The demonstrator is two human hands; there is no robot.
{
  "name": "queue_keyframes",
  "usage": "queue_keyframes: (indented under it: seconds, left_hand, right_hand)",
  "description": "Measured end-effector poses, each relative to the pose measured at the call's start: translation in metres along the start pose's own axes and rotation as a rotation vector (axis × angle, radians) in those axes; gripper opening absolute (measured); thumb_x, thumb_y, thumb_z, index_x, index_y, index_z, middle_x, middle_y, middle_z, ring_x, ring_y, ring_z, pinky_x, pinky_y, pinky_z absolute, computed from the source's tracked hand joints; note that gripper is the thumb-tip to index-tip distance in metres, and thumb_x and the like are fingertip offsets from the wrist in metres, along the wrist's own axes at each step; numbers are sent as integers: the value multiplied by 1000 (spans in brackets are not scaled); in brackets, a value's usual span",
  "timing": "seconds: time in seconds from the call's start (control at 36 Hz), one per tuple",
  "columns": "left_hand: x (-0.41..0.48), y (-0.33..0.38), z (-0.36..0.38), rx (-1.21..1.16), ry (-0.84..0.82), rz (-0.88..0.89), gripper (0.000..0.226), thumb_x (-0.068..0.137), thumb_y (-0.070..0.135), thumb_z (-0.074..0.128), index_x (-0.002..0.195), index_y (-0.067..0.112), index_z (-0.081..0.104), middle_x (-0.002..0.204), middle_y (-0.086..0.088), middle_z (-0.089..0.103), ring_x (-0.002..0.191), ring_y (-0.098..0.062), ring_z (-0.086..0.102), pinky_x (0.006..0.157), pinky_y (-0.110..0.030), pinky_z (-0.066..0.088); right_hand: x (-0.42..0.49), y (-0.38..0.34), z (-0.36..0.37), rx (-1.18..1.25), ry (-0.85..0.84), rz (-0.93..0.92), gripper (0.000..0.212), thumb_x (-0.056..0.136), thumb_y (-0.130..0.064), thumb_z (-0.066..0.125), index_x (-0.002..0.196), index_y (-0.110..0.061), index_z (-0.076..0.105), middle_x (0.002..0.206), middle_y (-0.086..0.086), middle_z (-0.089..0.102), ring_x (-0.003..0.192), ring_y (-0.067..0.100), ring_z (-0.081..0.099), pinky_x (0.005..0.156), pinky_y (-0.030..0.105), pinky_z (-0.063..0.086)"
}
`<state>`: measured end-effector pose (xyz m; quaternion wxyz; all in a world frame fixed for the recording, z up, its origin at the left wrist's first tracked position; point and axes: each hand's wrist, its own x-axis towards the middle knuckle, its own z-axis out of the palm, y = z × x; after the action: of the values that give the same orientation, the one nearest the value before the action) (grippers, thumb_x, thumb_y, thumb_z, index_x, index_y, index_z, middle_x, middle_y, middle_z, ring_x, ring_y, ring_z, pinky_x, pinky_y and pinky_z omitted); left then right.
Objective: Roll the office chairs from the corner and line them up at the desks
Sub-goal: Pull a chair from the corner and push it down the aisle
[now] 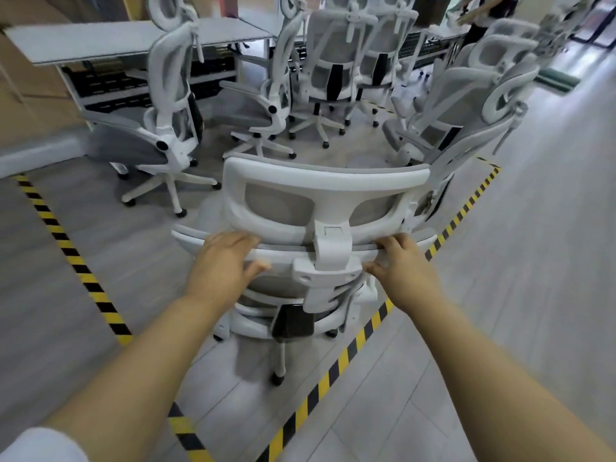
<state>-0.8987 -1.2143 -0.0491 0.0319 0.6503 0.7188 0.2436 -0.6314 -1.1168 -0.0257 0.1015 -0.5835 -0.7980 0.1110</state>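
Note:
A white office chair point(320, 198) with grey mesh stands right in front of me, its back toward me. My left hand point(224, 261) grips the top edge of its backrest left of the headrest post, fingers over the rim and thumb underneath. My right hand point(401, 261) grips the same edge to the right of the post. Several more white chairs are bunched ahead: one at the left point(166, 135), one beside it point(260, 105), two at the back point(333, 71), others at the right point(460, 108). A long grey desk point(110, 41) runs along the back left.
Yellow and black floor tape point(80, 268) marks an area around the chairs, its right line point(366, 331) passing under my chair. More desks point(430, 38) stretch to the back right, where a person point(483, 18) stands. Open grey floor point(533, 261) lies at the right.

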Motion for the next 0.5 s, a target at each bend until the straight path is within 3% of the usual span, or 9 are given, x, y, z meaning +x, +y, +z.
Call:
queue_keyframes:
  seconds: [0.08,0.25,0.42,0.5]
  left_hand:
    - [1,2,-2,8,-18,-6,42,75,41,62,102,9,66,101,-9,65,96,-31,55,87,-36,40]
    - [-4,0,-17,41,-133,-39,47,84,31,63,128,17,52,131,-4,51,120,-26,41,101,-34,32]
    - [-27,-21,-46,63,-234,-99,58,85,36,62,137,22,39,148,4,31,132,-21,31,103,-42,37]
    - [-45,-35,-63,87,-303,-145,60,86,41,59,139,25,36,147,3,31,130,-23,33,102,-42,38]
  right_hand:
    - [3,1,-1,0,-12,-7,51,85,-47,59,127,-19,49,130,2,44,116,28,44,86,43,47]
    - [4,-7,-12,-122,-93,-16,50,87,-48,55,127,-18,50,133,2,45,110,26,52,84,42,50]
    - [-15,-29,-27,-224,-154,32,44,92,-38,47,132,-20,44,136,2,43,115,26,48,83,41,49]
    - [-33,-44,-33,-240,-195,92,35,94,-34,44,125,-17,49,127,6,49,106,26,52,81,40,49]
